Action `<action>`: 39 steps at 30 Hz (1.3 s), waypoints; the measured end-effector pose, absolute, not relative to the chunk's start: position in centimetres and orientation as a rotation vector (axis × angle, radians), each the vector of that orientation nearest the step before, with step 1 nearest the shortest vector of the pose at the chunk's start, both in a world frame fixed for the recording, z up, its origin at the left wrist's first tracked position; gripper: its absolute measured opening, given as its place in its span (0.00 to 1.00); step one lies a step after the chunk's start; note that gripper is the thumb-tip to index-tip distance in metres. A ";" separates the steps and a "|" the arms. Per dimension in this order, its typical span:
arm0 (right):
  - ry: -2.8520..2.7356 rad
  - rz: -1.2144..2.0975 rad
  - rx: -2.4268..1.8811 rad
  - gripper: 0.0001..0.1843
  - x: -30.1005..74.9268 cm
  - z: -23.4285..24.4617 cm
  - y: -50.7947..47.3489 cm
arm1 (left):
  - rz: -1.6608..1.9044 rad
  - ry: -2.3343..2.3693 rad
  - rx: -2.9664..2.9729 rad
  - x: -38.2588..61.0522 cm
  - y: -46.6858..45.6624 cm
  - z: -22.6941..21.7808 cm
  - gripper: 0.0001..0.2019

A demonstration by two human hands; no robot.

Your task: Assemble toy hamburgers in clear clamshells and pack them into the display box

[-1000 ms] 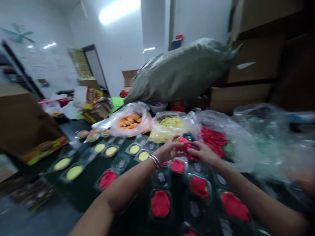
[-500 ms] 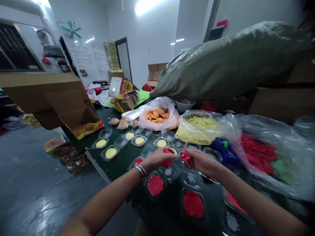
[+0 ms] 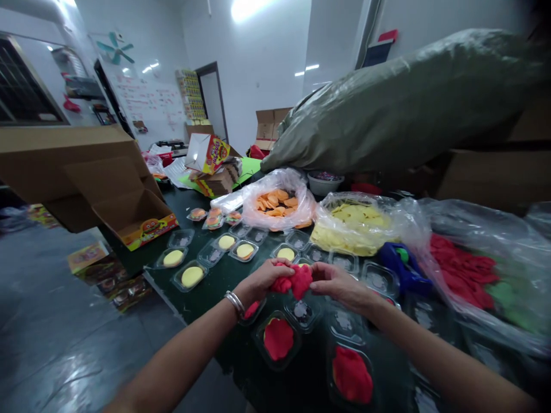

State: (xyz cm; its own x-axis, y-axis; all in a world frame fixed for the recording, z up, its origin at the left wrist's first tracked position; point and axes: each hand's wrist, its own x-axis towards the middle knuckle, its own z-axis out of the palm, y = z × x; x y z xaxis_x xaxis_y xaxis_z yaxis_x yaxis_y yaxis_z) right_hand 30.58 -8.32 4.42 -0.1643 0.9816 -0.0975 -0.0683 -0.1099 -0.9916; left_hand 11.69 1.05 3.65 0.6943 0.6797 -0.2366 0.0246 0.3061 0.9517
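Observation:
My left hand, with silver bangles at the wrist, grips soft red scalloped pieces above the table. From the other side, my right hand pinches the edge of the same red pieces between thumb and fingers. Beneath and in front of the hands stand small clear plastic containers; a red round piece fills one and another red piece fills a second, nearer me. To the left, more containers hold pale yellow discs, such as this yellow disc. One yellow disc is partly hidden behind my fingers.
Behind the containers lie plastic bags of orange pieces, yellow pieces and red pieces with green ones. A blue tape dispenser stands at right. An open cardboard box is at left; a large grey-green sack looms behind.
My hands were apart, each with red material; now they have come together at the red pieces. The view has shifted slightly.

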 end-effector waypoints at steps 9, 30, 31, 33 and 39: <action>-1.050 1.150 -1.297 0.16 29.6 4.6 -4.7 | 0.408 0.670 1.322 11.8 2.5 5.5 0.18; -1.450 0.708 -1.781 0.04 31.2 1.5 4.2 | 0.476 1.093 1.828 14.5 12.3 3.3 0.06; -1.496 0.668 -1.826 0.05 31.5 1.2 4.4 | 0.480 1.125 1.863 14.5 12.6 3.1 0.05; -1.580 0.558 -1.900 0.08 32.0 0.7 4.6 | 0.513 1.185 1.916 14.2 13.0 2.6 0.05; -1.803 0.358 -1.873 0.04 31.1 0.2 3.4 | 0.576 1.191 1.877 12.9 12.7 2.0 0.04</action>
